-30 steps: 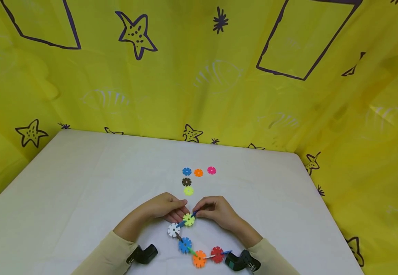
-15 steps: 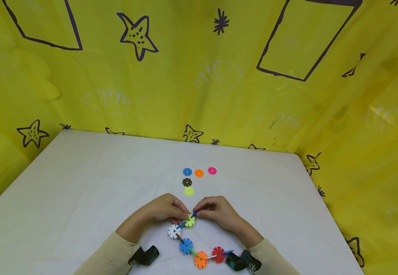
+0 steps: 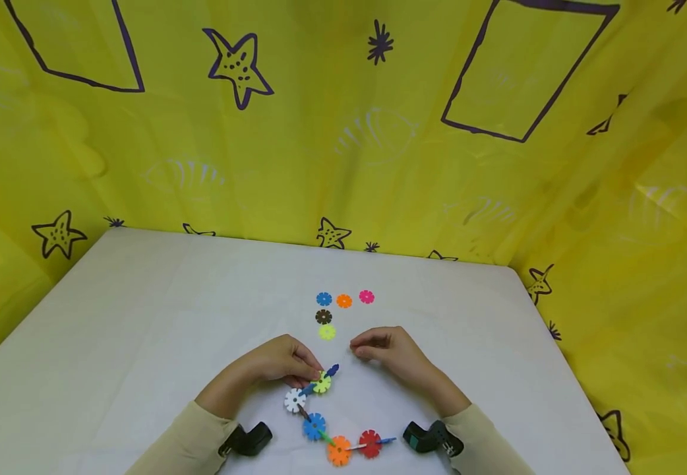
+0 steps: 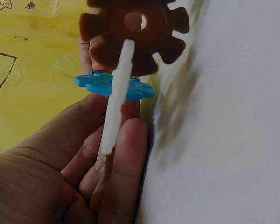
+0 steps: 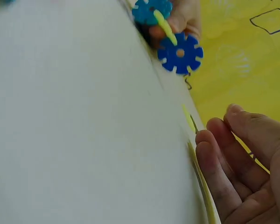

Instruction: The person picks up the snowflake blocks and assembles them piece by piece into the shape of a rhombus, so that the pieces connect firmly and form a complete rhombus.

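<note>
A curved chain of notched interlocking discs lies before me. In the head view my left hand (image 3: 279,363) pinches the yellow-green disc (image 3: 322,384) near its upper end. A dark blue disc (image 5: 191,55) is slotted onto that one and ends the chain. Farther down come a white disc (image 4: 116,107), a brown disc (image 4: 165,28), a blue disc (image 3: 314,427), an orange disc (image 3: 339,452) and a red disc (image 3: 370,444). Apart from the chain, up and right of its dark blue end, my right hand (image 3: 395,351) hovers with bent, relaxed fingers and nothing between them.
Loose discs lie beyond the hands on the white table (image 3: 171,316): blue (image 3: 324,299), orange (image 3: 344,301), pink (image 3: 366,297), brown (image 3: 323,316) and yellow (image 3: 328,332). A yellow patterned curtain (image 3: 296,152) rises behind the table. Black cameras sit on both wrists.
The right hand has let go of the dark blue disc and moved up and right. The left fingers, looser a second ago, have closed on the yellow-green disc; the chain shifted slightly left.
</note>
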The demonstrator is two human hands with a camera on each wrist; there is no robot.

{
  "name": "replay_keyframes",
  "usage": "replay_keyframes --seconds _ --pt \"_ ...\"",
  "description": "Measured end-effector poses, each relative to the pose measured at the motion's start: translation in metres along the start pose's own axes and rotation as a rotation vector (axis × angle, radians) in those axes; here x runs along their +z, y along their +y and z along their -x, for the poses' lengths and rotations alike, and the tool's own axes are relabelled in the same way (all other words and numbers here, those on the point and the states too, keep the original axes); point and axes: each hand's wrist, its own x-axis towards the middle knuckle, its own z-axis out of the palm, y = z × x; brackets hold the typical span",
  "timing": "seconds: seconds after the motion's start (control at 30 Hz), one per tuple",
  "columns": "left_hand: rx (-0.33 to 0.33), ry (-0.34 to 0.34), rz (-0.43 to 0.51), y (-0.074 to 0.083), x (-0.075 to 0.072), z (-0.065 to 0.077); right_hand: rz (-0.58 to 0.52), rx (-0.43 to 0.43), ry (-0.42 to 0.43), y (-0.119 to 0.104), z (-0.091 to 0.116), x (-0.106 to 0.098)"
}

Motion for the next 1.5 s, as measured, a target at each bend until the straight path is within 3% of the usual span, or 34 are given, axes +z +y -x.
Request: replay_keyframes --seconds 0.23,0.4,0.57,0.9,1.3,1.5 --pt "-0.008 -0.001 0.005 -0.002 -0.005 0.005 0.051 0.061 0.087 -0.007 -0.017 -0.027" --pt "-0.016 -0.01 0.017 -0.003 -0.005 0.006 0.087 0.132 0.193 -0.01 -0.039 -0.046" --pt "-0.021 -0.018 0.031 -0.004 -0.004 0.006 0.155 0.189 0.241 -0.008 -0.06 -0.057" --pt "-0.018 -0.028 0.035 -0.003 -0.002 0.006 0.296 0.311 0.259 -0.002 -0.079 -0.06" --pt "-0.011 -0.01 0.047 -0.004 -0.003 0.007 0.413 0.272 0.224 -0.001 -0.087 -0.058" --pt "-0.011 -0.007 0.038 -0.002 -0.004 0.007 0.405 0.272 0.175 -0.005 -0.089 -0.06"
